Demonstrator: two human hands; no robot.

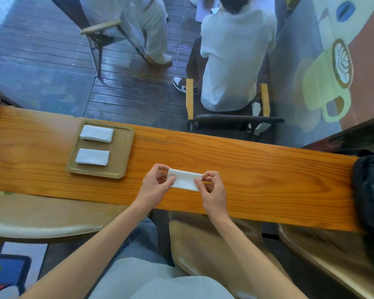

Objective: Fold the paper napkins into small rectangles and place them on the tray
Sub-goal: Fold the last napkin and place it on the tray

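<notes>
Both hands are on it: my left hand [154, 186] pinches the left end of the folded napkin [185, 180], my right hand [212, 188] pinches the right end, fingers curled around the edges. So the grip is grasping the napkin on both sides, one hand per end. The napkin sits between my hands as a long white rectangle, low over the wooden surface [257, 173]; I cannot tell whether its underside touches the wood.

Out to the left of my left hand, and a little beyond it, lies the wooden tray [125, 152] on the same surface. Two folded napkins are already on it: the nearer tray napkin [92, 157] and, just past it, the farther tray napkin [97, 134], apart from each other, both lying flat.

Far off to the right of my right hand, a dark bag [370, 188] rests at the end of the surface.

Beyond the surface's far edge, a seated person in a pale shirt [233, 61] has their back to me.
</notes>
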